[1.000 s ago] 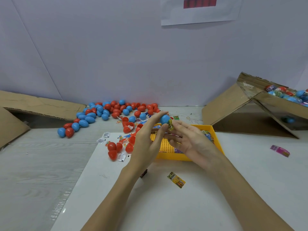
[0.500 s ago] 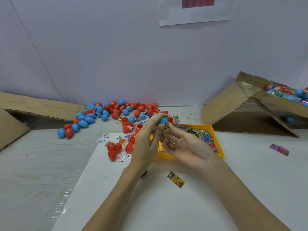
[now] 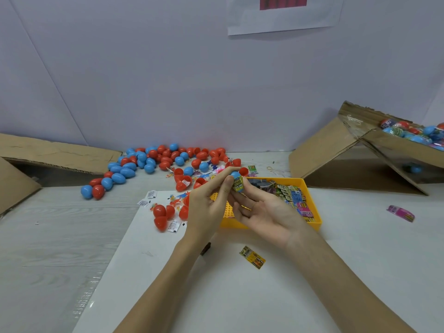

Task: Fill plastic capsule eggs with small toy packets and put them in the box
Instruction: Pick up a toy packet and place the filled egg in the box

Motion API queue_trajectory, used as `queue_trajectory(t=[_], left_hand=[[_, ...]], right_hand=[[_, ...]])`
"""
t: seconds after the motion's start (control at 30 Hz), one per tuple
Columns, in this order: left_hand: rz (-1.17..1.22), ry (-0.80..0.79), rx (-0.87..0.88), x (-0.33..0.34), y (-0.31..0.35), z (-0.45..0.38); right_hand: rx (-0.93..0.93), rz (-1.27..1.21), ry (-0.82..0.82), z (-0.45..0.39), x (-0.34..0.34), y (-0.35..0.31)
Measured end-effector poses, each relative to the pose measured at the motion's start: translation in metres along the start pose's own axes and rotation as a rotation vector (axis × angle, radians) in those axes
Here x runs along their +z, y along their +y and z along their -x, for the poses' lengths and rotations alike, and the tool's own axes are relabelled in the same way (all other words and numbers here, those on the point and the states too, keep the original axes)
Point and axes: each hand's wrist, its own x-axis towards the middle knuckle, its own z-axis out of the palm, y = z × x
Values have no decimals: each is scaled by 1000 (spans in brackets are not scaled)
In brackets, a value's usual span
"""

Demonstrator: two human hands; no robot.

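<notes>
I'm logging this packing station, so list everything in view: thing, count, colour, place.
egg: one, blue, between both hands' fingertips
packet: one, yellow-green, pinched against the egg
loose eggs: many, red and blue, far left of table
tray: one, yellow, centre, holding assorted packets
yellow packet: one, on white sheet near the wrists
pink packet: one, right of table
right box: one, brown cardboard, holds eggs
left box: one, brown cardboard, far left
paper: one, white with red bar, on wall
left hand: holds egg
right hand: pinches packet
</notes>
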Motion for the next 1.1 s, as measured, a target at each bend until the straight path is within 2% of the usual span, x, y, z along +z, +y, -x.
queue_trajectory(t=[0.27,0.37,0.5,0.63,1.1], left_hand=[[-53,-66,39,4,3,-2],[95,-93,-65,3,6,-4],[267,-25,-211,5,12,1],[303,-8,-193,8,15,3],[211,24,-161,12,10,4]], right_hand=[[-9,-15,-54,0,4,0],[-18,-15,-30,0,6,1],[-12,-41,-7,-2,6,5],[-24,-34,19,-2,5,5],[-103,95,94,-2,7,3]])
